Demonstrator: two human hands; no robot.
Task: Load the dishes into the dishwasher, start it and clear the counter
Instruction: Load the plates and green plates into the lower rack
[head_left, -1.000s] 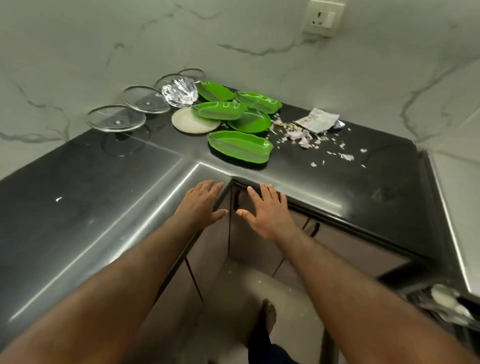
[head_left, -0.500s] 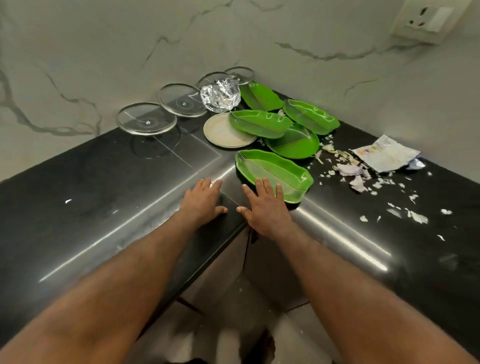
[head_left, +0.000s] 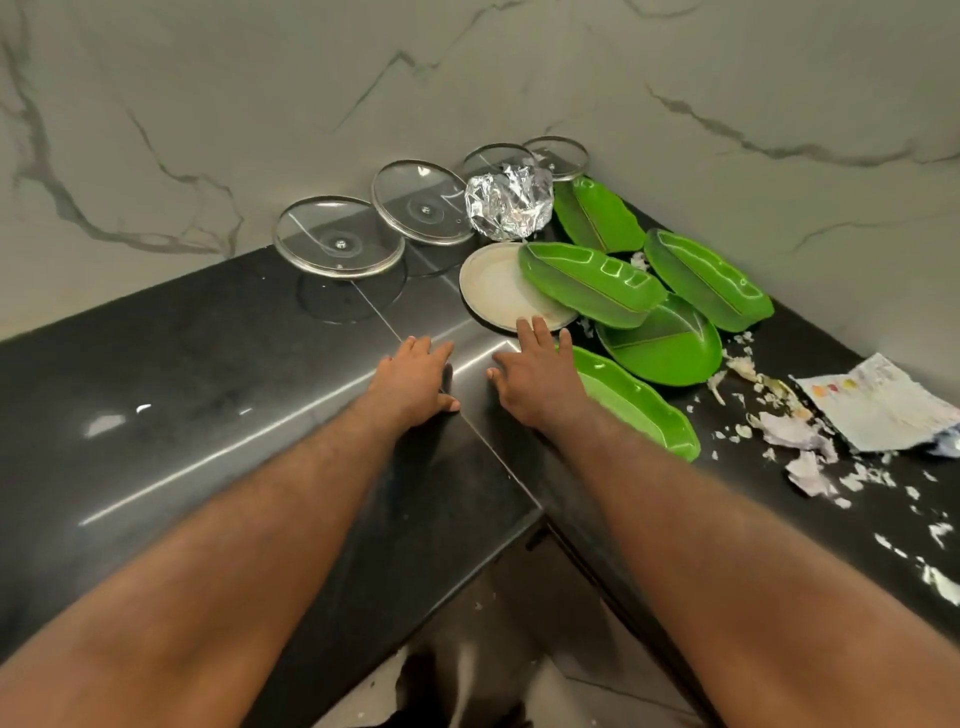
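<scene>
Green leaf-shaped plastic plates (head_left: 589, 283): gathered at back corner of black bench (head_left: 208, 374).
Change: left hand (head_left: 415, 376) and right hand (head_left: 535, 374) were advanced from front edge; both spread, nothing held.
Meaning: first pickup judged imminent.

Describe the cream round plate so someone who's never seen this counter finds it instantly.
Go to the inner corner of the black counter, where dishes crowd against the marble wall. Just in front of the crumpled foil lies the cream plate, a green leaf-shaped tray overlapping its right edge. It is the only round, opaque, non-green dish there.
</scene>
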